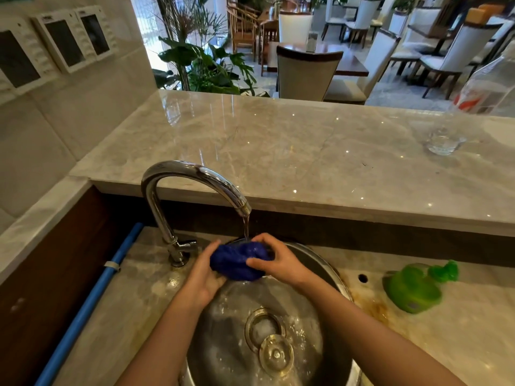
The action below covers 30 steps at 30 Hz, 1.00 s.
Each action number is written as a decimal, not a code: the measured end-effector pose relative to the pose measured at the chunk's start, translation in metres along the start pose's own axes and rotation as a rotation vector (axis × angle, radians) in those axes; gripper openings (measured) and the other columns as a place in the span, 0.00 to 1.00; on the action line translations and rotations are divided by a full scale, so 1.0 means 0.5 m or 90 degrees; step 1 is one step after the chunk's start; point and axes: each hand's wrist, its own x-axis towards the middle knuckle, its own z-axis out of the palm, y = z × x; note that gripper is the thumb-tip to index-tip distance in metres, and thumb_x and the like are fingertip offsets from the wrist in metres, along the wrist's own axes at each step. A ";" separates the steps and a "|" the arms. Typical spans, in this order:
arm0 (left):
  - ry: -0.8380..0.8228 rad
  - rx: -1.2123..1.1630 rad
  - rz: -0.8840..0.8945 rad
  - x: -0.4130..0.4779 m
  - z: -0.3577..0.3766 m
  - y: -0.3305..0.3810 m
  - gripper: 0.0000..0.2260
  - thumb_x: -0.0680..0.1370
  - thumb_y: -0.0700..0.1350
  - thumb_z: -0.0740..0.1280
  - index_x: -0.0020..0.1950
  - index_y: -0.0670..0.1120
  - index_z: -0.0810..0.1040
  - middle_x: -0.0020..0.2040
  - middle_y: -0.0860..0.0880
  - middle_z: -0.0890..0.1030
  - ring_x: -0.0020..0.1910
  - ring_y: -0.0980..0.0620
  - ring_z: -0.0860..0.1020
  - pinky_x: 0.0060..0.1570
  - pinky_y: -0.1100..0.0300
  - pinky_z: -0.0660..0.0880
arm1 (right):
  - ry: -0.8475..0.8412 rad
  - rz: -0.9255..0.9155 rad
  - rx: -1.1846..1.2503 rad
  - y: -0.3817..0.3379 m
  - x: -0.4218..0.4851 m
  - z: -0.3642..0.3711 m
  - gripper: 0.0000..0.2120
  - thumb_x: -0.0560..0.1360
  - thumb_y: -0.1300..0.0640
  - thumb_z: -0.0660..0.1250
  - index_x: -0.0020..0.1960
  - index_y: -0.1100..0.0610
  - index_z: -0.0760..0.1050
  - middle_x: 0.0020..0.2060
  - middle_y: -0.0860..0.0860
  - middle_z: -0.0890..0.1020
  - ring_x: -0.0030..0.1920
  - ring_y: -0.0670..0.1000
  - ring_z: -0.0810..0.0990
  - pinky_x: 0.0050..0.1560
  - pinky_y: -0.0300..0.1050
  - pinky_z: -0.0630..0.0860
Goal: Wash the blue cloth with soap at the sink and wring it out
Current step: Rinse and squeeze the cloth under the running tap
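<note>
The blue cloth (237, 261) is bunched into a wet wad over the round steel sink (333, 270). A thin stream of water from the chrome tap (195, 176) falls onto the cloth's top. My left hand (204, 274) grips the wad from the left and underneath. My right hand (274, 259) grips it from the right, fingers curled over the top and thumb on the near side. A green soap bottle (412, 288) lies on its side on the counter right of the sink.
The drain (264, 325) is open, with its strainer plug (276, 355) lying beside it in the wet basin. A blue pipe (92, 302) runs along the left. On the raised marble ledge (278, 151) stands a glass (443, 140). A hole (362, 278) pierces the counter.
</note>
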 end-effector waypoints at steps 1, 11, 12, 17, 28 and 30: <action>-0.022 0.063 0.001 -0.004 -0.010 -0.006 0.21 0.77 0.47 0.65 0.69 0.44 0.70 0.64 0.40 0.76 0.52 0.44 0.79 0.39 0.52 0.80 | 0.006 0.009 0.012 0.002 -0.001 -0.002 0.13 0.74 0.58 0.70 0.57 0.58 0.73 0.51 0.54 0.79 0.51 0.53 0.81 0.52 0.48 0.79; -0.183 0.622 0.092 -0.038 -0.047 -0.055 0.12 0.78 0.57 0.60 0.59 0.58 0.74 0.59 0.56 0.77 0.64 0.53 0.73 0.57 0.63 0.68 | 0.033 0.297 0.654 0.005 0.006 0.013 0.17 0.78 0.52 0.64 0.63 0.60 0.75 0.61 0.61 0.78 0.66 0.60 0.74 0.69 0.57 0.68; -0.189 0.595 0.114 -0.039 -0.041 -0.055 0.09 0.78 0.54 0.61 0.57 0.57 0.75 0.58 0.56 0.78 0.64 0.53 0.74 0.58 0.62 0.69 | 0.009 0.290 0.644 0.005 0.005 0.017 0.17 0.78 0.53 0.64 0.63 0.60 0.75 0.62 0.61 0.78 0.65 0.60 0.74 0.68 0.56 0.69; -0.172 0.435 0.139 -0.049 -0.017 -0.047 0.13 0.77 0.56 0.60 0.57 0.54 0.76 0.55 0.52 0.82 0.56 0.52 0.79 0.62 0.53 0.72 | -0.083 0.222 0.332 -0.020 0.001 0.024 0.12 0.78 0.62 0.62 0.59 0.54 0.77 0.58 0.53 0.81 0.60 0.53 0.78 0.62 0.55 0.73; -0.049 0.415 0.295 -0.047 0.006 -0.051 0.08 0.80 0.49 0.61 0.53 0.51 0.78 0.47 0.46 0.84 0.48 0.45 0.82 0.52 0.48 0.77 | 0.046 0.222 0.267 -0.009 0.000 0.024 0.09 0.78 0.52 0.64 0.58 0.52 0.73 0.49 0.48 0.79 0.49 0.48 0.78 0.46 0.43 0.76; -0.063 0.420 0.298 -0.045 0.011 -0.049 0.08 0.80 0.49 0.60 0.54 0.51 0.78 0.48 0.46 0.83 0.48 0.47 0.82 0.49 0.52 0.78 | 0.016 0.221 0.205 0.001 0.003 0.024 0.16 0.74 0.50 0.71 0.59 0.49 0.72 0.52 0.47 0.79 0.52 0.48 0.79 0.50 0.44 0.77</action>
